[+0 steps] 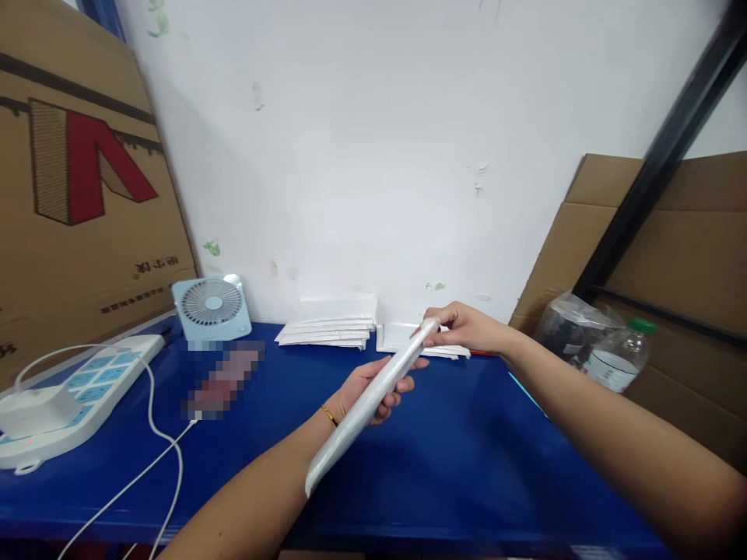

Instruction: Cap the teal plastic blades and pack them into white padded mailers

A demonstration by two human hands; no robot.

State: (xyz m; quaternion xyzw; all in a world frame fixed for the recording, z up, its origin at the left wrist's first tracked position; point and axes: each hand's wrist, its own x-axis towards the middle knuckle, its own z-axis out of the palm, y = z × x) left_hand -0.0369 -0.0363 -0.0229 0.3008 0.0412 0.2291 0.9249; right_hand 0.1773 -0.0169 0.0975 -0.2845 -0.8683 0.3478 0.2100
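Note:
A long, flat white packet with a glossy wrapping is held above the blue table, tilted with its upper end toward the right. My left hand is closed around it from beneath, at about the middle and upper part. The fingers of my right hand pinch its upper end. Behind the hands, a stack of flat white packets lies against the wall, and a lower pile of similar packets sits to its right, partly hidden by my right hand.
On the left stand a light blue fan, a white power strip with cables, and a blurred-out object. A large carton rises behind them. At right are a green-capped bottle, a plastic-covered dark item and cardboard.

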